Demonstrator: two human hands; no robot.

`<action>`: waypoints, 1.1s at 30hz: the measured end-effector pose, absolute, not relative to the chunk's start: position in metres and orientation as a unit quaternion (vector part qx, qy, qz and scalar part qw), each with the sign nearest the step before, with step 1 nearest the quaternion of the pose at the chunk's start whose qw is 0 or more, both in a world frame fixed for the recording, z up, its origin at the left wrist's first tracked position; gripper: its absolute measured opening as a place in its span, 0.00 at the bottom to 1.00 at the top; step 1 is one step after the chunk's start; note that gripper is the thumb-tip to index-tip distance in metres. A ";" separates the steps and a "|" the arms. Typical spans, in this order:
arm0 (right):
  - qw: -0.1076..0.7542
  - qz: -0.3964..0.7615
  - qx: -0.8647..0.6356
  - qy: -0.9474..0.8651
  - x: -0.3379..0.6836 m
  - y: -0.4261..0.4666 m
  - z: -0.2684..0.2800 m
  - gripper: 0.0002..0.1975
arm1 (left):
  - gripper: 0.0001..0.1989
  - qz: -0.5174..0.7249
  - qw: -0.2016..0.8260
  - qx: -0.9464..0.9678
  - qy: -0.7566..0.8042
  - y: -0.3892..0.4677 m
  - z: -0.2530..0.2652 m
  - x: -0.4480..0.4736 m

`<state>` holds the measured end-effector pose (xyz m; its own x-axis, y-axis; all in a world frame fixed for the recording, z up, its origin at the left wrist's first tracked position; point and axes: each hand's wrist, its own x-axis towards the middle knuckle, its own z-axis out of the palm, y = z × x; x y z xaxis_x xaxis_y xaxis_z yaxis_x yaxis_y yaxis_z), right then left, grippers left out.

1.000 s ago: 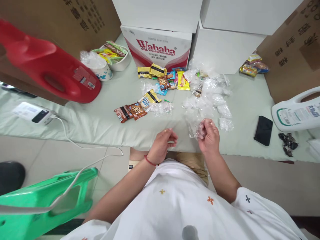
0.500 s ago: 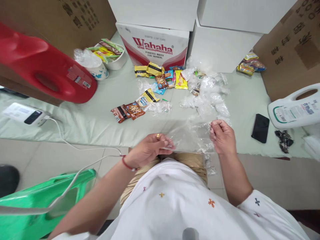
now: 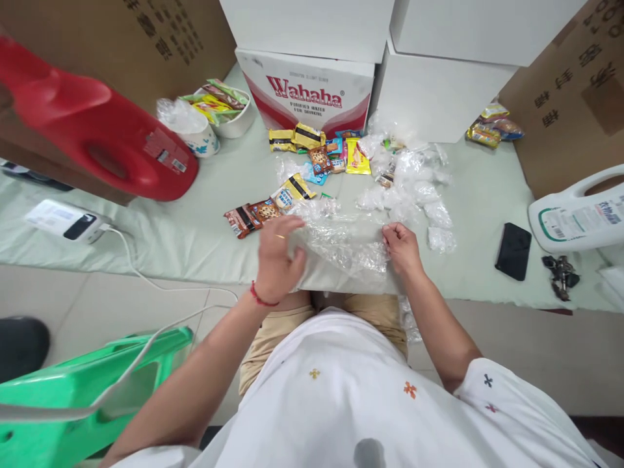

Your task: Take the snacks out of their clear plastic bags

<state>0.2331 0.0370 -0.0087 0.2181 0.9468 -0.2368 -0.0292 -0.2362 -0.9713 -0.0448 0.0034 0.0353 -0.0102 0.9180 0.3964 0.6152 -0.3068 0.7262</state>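
A clear, crinkled plastic bag [image 3: 348, 250] lies spread over the front of the cloth-covered table [image 3: 214, 175]. My right hand [image 3: 403, 247] pinches its right edge between thumb and fingers. At the bag's left side is my left hand [image 3: 280, 257], fingers apart and thumb spread, holding nothing that I can see. Just beyond that hand sit brown snack packets [image 3: 264, 212] and a yellow-and-white packet [image 3: 295, 190]. More small snack packets [image 3: 320, 160] lie farther back. A heap of crumpled clear bags [image 3: 414, 175] is beyond my right hand.
Behind stand a Wahaha carton [image 3: 307, 91] and white boxes [image 3: 439, 91]. At left are a red jug [image 3: 121, 143], a paper cup [image 3: 202, 138], a snack tub [image 3: 238, 120] and a white device [image 3: 65, 220] with a cable. At right are a phone [image 3: 513, 251], keys [image 3: 560, 276] and a white jug [image 3: 580, 214].
Both hands have moved forward with the clear bag, which is now lower over the table. My left hand has let go of its edge and spread its fingers; the right keeps its pinch.
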 end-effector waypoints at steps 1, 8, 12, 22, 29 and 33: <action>0.485 0.503 -0.605 -0.381 0.231 0.037 -0.009 0.17 | 0.26 0.395 0.190 0.737 0.515 0.001 0.037 -0.035; 0.464 0.514 -0.604 -0.395 0.243 0.048 -0.009 0.17 | 0.28 0.224 0.319 0.803 0.450 0.024 0.014 -0.002; 0.459 0.486 -0.619 -0.413 0.267 0.063 -0.020 0.16 | 0.09 0.251 0.321 0.831 0.380 0.004 0.013 -0.028; 0.371 0.479 -0.604 -0.517 0.285 0.097 -0.025 0.16 | 0.14 0.210 0.249 0.860 0.392 -0.053 0.023 -0.100; 0.302 0.130 -0.624 -0.708 0.276 0.062 0.026 0.10 | 0.15 0.389 0.265 0.719 0.511 -0.022 0.032 -0.029; 0.241 0.147 -0.452 -0.846 0.249 0.042 0.028 0.20 | 0.15 0.320 0.281 0.735 0.527 0.013 -0.012 -0.002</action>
